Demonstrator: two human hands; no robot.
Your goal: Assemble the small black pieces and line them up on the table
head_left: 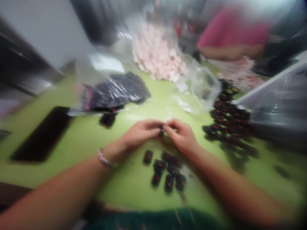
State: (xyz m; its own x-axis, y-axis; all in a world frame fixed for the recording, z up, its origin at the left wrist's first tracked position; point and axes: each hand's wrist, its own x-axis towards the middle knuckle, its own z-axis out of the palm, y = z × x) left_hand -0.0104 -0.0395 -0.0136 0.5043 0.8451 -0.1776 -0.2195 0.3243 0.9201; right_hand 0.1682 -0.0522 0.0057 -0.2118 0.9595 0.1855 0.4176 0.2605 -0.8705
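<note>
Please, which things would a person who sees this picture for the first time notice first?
Probably the bright heap of pale pink pieces at the back centre, standing out against the green table. Next, the left hand and right hand, which hold a small dark piece at the picture's middle, and the pile of black pieces with red marks further right.
</note>
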